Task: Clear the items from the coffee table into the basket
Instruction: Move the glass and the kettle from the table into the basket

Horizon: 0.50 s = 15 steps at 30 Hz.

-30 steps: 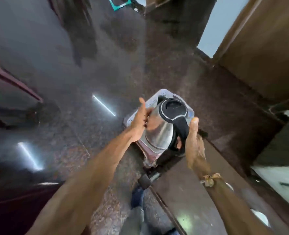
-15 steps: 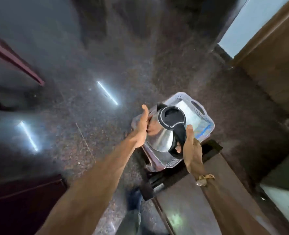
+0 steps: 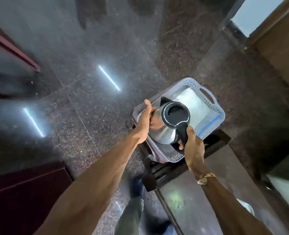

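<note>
At centre frame, the black-lidded stainless-steel kettle [image 3: 164, 131] is being held over the pale perforated plastic basket [image 3: 213, 106]; its handle [image 3: 182, 135] is being gripped by the right hand [image 3: 193, 146], its slick, probably heavy side steadied by the seemingly flat left hand [image 3: 144, 122].

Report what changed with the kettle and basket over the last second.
The kettle has shifted toward the near-left end of the basket, uncovering more of its far interior. Nothing was taken or released: the right hand still grips the black handle, and the left hand still presses the steel side.
</note>
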### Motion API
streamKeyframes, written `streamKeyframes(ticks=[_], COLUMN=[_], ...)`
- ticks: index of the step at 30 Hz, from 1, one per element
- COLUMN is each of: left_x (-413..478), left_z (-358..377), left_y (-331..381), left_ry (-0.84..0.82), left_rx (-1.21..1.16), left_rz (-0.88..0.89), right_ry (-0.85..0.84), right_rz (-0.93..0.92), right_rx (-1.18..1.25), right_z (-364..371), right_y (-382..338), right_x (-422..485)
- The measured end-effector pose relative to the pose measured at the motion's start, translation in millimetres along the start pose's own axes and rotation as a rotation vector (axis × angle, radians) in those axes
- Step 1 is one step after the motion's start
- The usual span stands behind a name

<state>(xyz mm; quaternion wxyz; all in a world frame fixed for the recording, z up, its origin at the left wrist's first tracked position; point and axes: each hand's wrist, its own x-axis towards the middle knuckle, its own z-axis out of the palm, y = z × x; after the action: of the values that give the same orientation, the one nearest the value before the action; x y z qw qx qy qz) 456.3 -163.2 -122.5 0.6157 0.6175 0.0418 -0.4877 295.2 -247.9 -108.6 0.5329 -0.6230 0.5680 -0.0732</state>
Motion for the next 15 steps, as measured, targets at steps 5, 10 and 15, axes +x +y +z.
streamKeyframes(ticks=[5, 10, 15], left_x=[-2.9, -1.0, -0.9], left_z=[-1.2, -1.9, -0.4], left_y=[-6.4, -16.1, -20.5], left_ry=[-0.012, -0.038, 0.02], left_rx=[0.048, 0.069, 0.09], left_rz=[0.045, 0.074, 0.086], right_ry=[0.012, 0.005, -0.001], right_rz=[-0.019, -0.07, -0.1], right_rx=[0.011, -0.011, -0.013], right_z=[0.4, -2.1, -5.6], right_y=[8.8, 16.7, 19.0], right_x=[-2.1, -0.6, 2.6])
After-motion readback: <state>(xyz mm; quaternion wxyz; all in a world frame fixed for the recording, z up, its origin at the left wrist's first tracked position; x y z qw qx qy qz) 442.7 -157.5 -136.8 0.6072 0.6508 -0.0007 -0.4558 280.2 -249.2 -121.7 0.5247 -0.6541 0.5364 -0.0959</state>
